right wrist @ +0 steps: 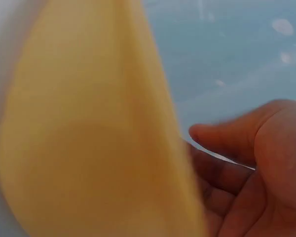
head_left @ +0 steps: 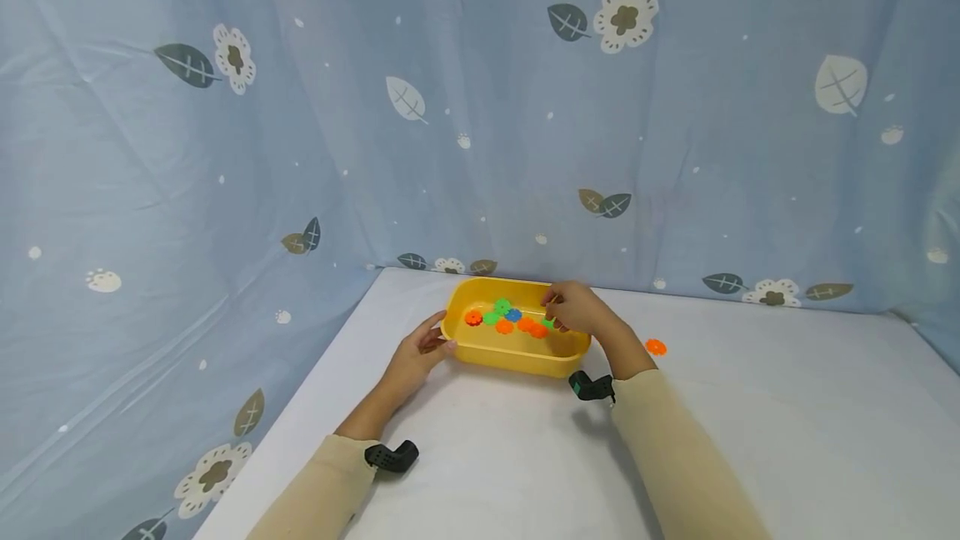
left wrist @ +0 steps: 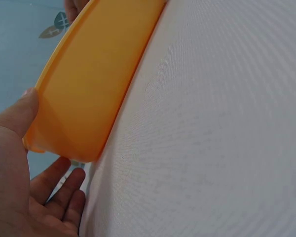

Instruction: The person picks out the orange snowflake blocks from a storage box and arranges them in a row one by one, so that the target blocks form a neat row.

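Note:
A yellow basin (head_left: 510, 361) stands on the white cloth, with several orange, green and blue flower-shaped pieces (head_left: 502, 307) inside. My left hand (head_left: 414, 362) holds its left end; in the left wrist view the thumb of that hand (left wrist: 19, 163) lies on the rim of the basin (left wrist: 89, 84) and the fingers bend under its corner. My right hand (head_left: 581, 309) is over the basin's right end, fingers loosely bent, near a green piece (head_left: 549, 324). The right wrist view shows the right hand's (right wrist: 256, 168) thumb tip free; the basin wall (right wrist: 89, 118) hides its fingertips.
One orange flower-shaped piece (head_left: 656, 347) lies on the white cloth (head_left: 787, 423) right of the basin. A blue curtain (head_left: 487, 148) with leaf and flower prints hangs behind and along the left side.

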`<state>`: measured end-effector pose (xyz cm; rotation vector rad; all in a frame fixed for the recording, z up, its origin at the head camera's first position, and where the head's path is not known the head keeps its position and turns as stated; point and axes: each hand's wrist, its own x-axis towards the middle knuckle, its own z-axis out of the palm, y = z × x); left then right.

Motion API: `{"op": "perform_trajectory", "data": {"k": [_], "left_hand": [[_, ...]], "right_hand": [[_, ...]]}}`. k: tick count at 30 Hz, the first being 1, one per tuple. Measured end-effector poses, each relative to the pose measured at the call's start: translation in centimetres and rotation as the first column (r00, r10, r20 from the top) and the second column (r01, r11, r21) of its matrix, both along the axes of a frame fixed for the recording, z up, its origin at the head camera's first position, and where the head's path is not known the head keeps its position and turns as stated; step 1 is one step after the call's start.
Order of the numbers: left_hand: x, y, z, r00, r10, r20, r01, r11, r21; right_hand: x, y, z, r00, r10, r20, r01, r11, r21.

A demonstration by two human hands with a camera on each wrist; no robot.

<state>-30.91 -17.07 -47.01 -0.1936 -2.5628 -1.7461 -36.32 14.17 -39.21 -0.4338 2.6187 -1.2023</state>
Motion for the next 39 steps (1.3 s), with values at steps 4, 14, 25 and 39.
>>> {"op": "perform_trajectory", "data": {"k": [4,14,25,39], "left_hand": [[0.1,0.0,0.0,1.000,-0.013,0.000,0.013,1.000,0.015],[0.0,0.1,0.3,1.000,-0.025,-0.006,0.025,1.000,0.007],[0.0,-0.2,0.1,1.000,-0.018,0.001,0.018,1.000,0.011],[0.7,0.1,0.7,0.999,-0.048,0.002,0.048,0.999,0.008]], "right_hand": [[0.0,-1.5,-0.7,0.999,0.030,-0.009,-0.029,0.990,0.135],[0.5,-2.7,-1.2,0.998,0.055,-0.030,-0.042,0.940,0.337],[0.4,-2.8,-1.7,0.996,0.068,-0.065,-0.041,0.933,0.356],[0.8,-3.4,-2.1,0.998,0.024,-0.051,0.003,0.887,0.463]]}}
